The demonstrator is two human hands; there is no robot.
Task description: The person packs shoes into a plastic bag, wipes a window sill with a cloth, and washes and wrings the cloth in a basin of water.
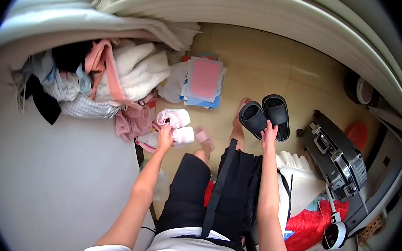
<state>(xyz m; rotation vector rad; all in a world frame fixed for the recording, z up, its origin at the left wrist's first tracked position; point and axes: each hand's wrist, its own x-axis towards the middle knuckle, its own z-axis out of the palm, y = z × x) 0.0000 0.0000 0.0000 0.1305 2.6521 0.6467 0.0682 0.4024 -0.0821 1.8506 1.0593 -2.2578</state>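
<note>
My left hand [166,135] is closed on a pair of pink and white shoes [178,119], held side by side over the floor near the table's edge. Out to the right, my right hand [269,132] grips a pair of black slippers [252,118] by their near ends, with the fingers pressed around where the two meet. On my feet are pink slippers [204,138], one foot partly hidden behind the black pair. Clothes lie close to my left hand, among them a dusty-pink cloth [134,122].
A stack of books or folders [204,81] stands on the tiled floor ahead. Heaped clothes [130,68] cover the far end of the grey surface [55,175] at left. At right are a black hard case [336,150], a red bag [313,226] and a white-and-black device [335,234].
</note>
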